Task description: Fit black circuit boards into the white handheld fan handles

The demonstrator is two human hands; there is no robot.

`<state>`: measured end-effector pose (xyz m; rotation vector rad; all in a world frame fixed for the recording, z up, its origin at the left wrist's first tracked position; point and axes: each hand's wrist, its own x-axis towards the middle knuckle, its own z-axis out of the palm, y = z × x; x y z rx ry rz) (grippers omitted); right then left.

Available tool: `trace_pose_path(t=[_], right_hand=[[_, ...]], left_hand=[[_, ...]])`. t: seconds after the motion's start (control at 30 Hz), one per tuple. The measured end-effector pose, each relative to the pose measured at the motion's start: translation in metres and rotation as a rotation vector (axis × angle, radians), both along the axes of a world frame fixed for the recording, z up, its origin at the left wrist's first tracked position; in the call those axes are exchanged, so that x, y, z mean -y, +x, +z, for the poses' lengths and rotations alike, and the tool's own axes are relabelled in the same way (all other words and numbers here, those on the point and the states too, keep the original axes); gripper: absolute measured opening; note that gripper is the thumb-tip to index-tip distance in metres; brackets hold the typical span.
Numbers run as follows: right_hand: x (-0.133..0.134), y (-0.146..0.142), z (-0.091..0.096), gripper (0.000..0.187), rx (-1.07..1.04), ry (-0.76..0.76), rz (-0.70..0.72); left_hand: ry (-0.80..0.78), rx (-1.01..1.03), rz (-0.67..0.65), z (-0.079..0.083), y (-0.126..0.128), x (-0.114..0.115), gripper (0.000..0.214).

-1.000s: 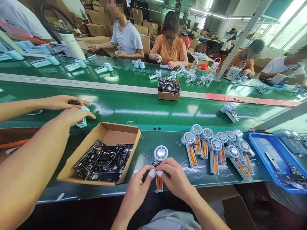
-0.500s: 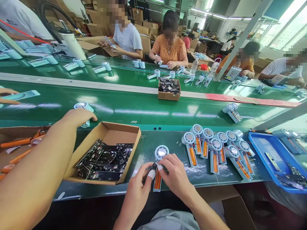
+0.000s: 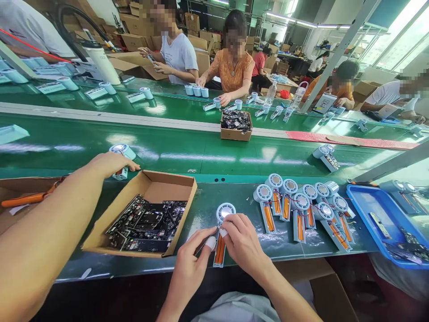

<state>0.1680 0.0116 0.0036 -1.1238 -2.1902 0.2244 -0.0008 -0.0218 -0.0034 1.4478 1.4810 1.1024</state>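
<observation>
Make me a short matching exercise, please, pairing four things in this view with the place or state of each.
Things:
1. Left hand
2. Blue tray
3. Larger box of circuit boards
4. Smaller box of circuit boards

Places and states:
A. By the pale divider strip
B. White cover on the thumb
C. Right of the cluster of round-headed units
D. Near left, beside a co-worker's arm

Pairs: 1-B, 2-C, 3-D, 4-A

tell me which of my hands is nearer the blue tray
Right. Your right hand is left of the blue tray, with round-headed units between them; your left hand is farther left still.
</observation>
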Motion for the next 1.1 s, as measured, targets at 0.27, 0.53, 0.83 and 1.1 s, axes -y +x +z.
trace_pose_path(t=[0.27, 0.53, 0.83, 1.1], right_hand=[[-0.007, 0.009, 0.0, 0.022, -0.165, -0.144, 0.121], [-0.011, 0.004, -0.002, 0.019, -0.237, -0.207, 0.122], [-0.023, 0.015, 0.015, 0.022, -0.118, -0.289, 0.285], [-0.019, 0.007, 0.007, 0.019, -0.245, -0.288, 0.237]], left_hand=[[-0.082, 0.186, -0.111, 0.001, -0.009, -0.008, 0.024], [-0.127, 0.274, -0.101, 0.004, -0.011, -0.012, 0.023], [-0.203, 0.26, -0.086, 0.005, -0.011, -0.011, 0.029], [-0.095, 0.232, -0.149, 0.007, -0.016, -0.013, 0.023]])
